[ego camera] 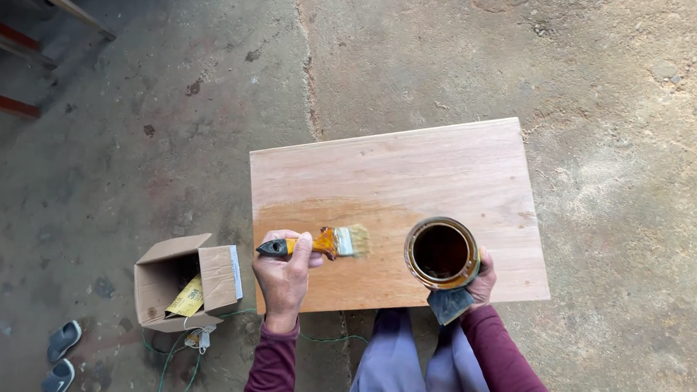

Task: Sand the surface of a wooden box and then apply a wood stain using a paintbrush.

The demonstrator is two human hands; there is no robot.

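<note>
Both hands are full, low in the frame: my left hand [284,272] grips a light, stiff paintbrush [325,242] by its handle on the board [395,182]; my right hand [481,282] cradles an open tin [441,252], heavy and spillable.

A bare concrete floor [135,119] carries everything here, grey and stained, with a crack running down from the far edge toward the middle. A rectangular wooden board [411,167] sits over the middle of the floor, its far half pale and dry, its near half darker and glossy — the wet patch reaches almost from the left edge to the right one. Whether the board lies flat on the floor or stands raised on something cannot be told. Just beside the board's near left corner an open cardboard box [218,280] rests on the floor, a yellow packet inside. A green cord [169,360] trails on the floor by the box, and a pair of grey sandals [61,356] lies near the floor's near left corner.
</note>
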